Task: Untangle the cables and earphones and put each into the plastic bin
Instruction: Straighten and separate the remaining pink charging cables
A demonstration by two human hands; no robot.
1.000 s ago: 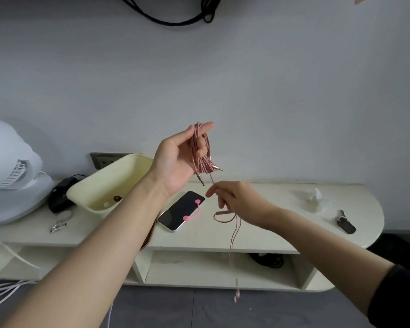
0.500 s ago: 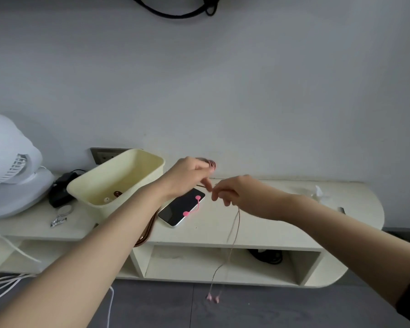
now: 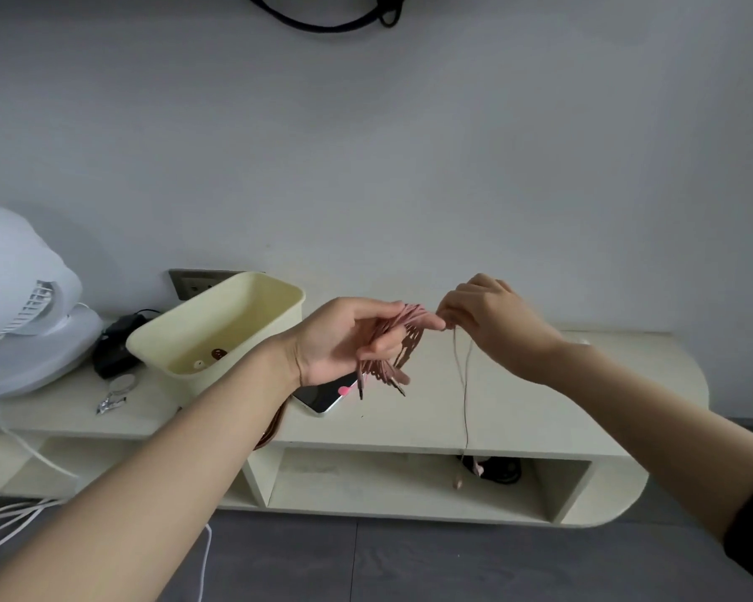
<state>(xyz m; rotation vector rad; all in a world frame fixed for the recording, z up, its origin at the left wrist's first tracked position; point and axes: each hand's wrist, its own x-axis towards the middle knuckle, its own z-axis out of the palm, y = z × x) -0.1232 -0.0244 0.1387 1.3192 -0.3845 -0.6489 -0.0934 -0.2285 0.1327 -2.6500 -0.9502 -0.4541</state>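
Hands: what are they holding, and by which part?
The left hand grips the pink cord bundle around its loops; the right hand pinches its loose strand near the top.

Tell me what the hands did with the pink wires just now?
The left hand lowered the pink cable bundle it grips. The right hand, still pinching the thin earphone strand, rose level with the bundle, lifting the dangling earbuds. The bin and phone stayed put.

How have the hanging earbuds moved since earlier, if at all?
Yes, upward. The earbuds hung below the shelf unit; now they hang before its lower opening.
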